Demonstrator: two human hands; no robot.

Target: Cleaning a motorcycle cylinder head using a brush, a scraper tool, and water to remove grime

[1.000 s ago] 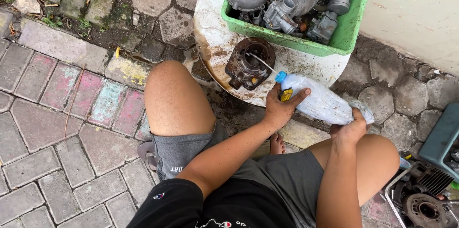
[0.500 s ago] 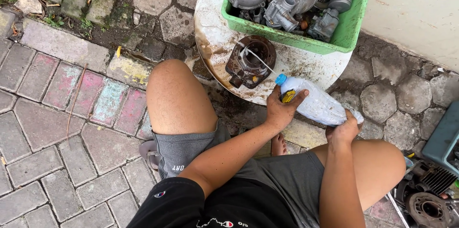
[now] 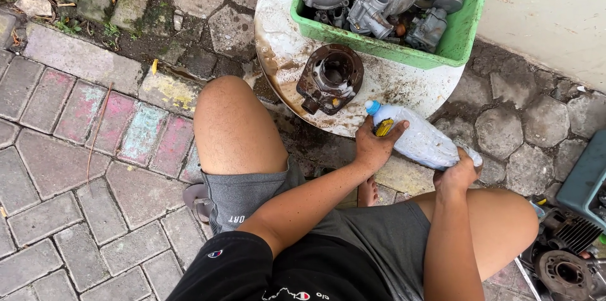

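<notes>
Both hands grasp a clear plastic bottle (image 3: pixel 421 142) with a blue cap, held tilted just off the near edge of the round white table (image 3: pixel 278 36): the left hand (image 3: pixel 374 144) is wrapped around its neck just behind the cap, fingers curled over a small yellow object, and the right hand (image 3: pixel 457 173) is clenched around its base. Compared with a second ago, the bottle has drawn slightly back from the table, its cap now sitting at the table's near rim rather than over the top, and the right hand has slid closer to the person's right knee; the rusty engine cylinder (image 3: pixel 331 78) rests in the same spot on the table. That cylinder stands near the table's near edge, just beyond the bottle cap and apart from it. On the far side of the table sits a green plastic tub (image 3: pixel 470 29) filled with grey metal engine parts, its wall overhanging the table's far rim. To the left of the table lies open brick and stone paving; to its right, cobbles run to a pale wall, and more engine parts (image 3: pixel 568 257) crowd the ground beside the right knee.
</notes>
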